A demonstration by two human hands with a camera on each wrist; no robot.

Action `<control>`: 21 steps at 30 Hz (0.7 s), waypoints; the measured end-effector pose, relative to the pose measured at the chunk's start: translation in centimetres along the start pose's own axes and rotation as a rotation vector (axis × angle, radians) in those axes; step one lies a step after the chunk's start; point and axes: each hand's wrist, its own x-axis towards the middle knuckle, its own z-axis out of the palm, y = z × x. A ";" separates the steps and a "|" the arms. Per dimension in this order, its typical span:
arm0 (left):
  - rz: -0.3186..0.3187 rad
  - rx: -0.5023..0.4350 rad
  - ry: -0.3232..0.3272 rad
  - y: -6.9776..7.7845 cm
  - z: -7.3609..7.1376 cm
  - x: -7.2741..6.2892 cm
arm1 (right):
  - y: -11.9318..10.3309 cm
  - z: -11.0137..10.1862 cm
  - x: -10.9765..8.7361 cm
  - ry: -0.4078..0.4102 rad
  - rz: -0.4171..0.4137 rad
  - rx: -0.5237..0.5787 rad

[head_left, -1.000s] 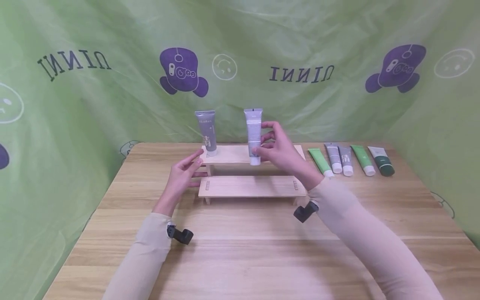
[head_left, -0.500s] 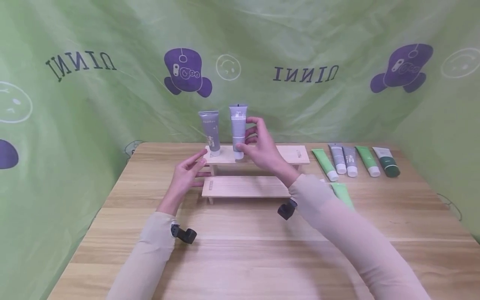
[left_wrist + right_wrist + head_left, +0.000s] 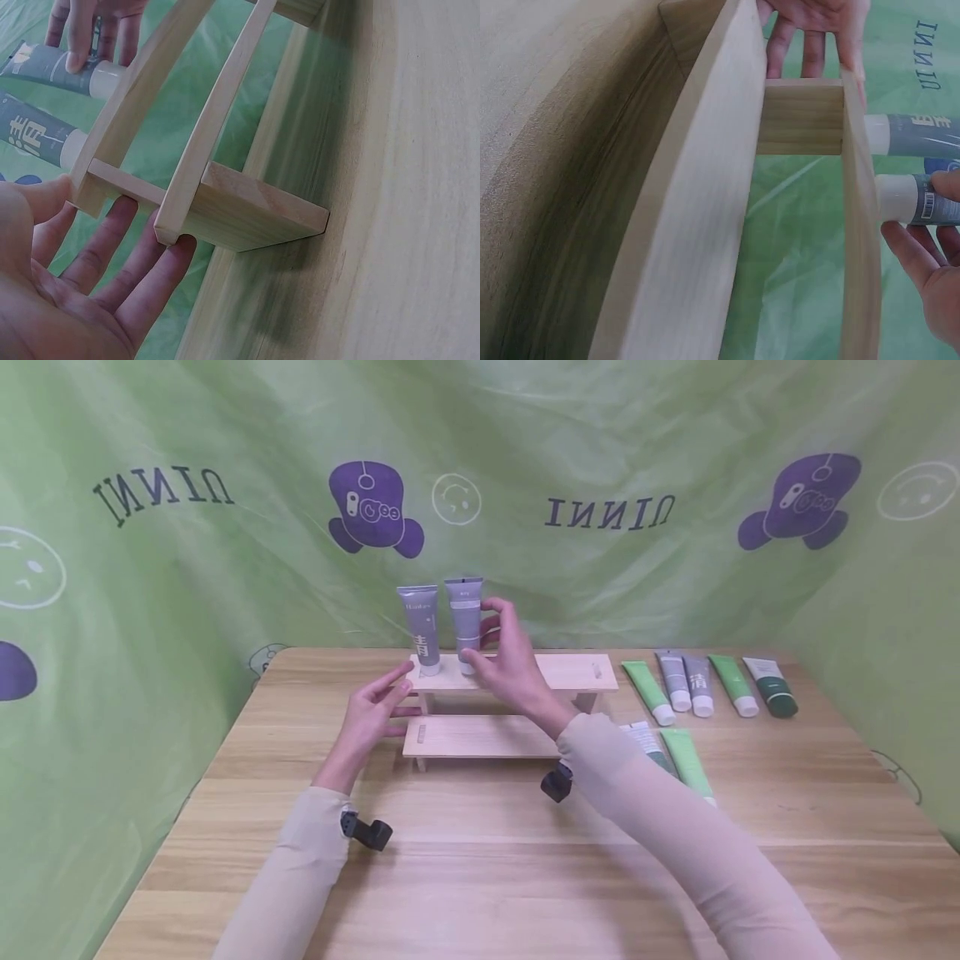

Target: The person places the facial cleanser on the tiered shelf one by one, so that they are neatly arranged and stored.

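Note:
In the head view my right hand (image 3: 510, 662) pinches a grey-blue squeeze tube (image 3: 467, 625) between thumb and fingers. The tube stands cap down on the upper board of a two-tier wooden stand (image 3: 573, 672); the right wrist view shows its white cap (image 3: 897, 196) at the board. Left of it, a second grey tube (image 3: 420, 631) with large white characters stands upright on its cap, a small gap apart. My left hand (image 3: 366, 717) rests at the stand's left end. Its fairly straight fingers (image 3: 154, 289) and its thumb touch the ends of the boards in the left wrist view.
On the table (image 3: 465, 877), right of the stand, lie several tubes: a light green tube (image 3: 648, 693), two grey ones, a green tube (image 3: 733, 685) and a white-and-dark-green tube (image 3: 771, 687). Nearer, another light green tube (image 3: 686, 760) is partly behind my right sleeve. A green curtain (image 3: 495, 552) hangs behind.
My right hand has carried its tube leftward and down onto the upper board, close beside the standing tube. My left hand stays at the stand's end. More tubes show beyond the right sleeve.

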 end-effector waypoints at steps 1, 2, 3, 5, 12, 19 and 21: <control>0.001 -0.003 0.000 0.0 0.0 0.0 | 0.1 0.1 0.0 0.001 -0.006 0.001; 0.002 -0.005 0.000 0.0 0.0 0.0 | 0.1 0.2 0.0 0.001 -0.009 0.004; 0.003 -0.009 0.001 0.0 0.0 0.0 | 0.2 0.2 -0.1 0.002 -0.011 0.006; 0.005 -0.014 0.004 0.0 0.0 -0.1 | 0.3 0.3 -0.1 0.002 -0.014 0.014; 0.012 0.007 0.005 0.0 0.0 -0.2 | 0.8 0.7 -0.2 0.011 -0.031 0.019; 0.003 -0.020 0.009 0.0 0.1 0.0 | 0.8 1.0 -0.3 0.024 -0.042 0.003; 0.002 -0.023 0.008 0.0 0.1 0.0 | 0.8 1.1 -0.3 0.030 -0.045 -0.001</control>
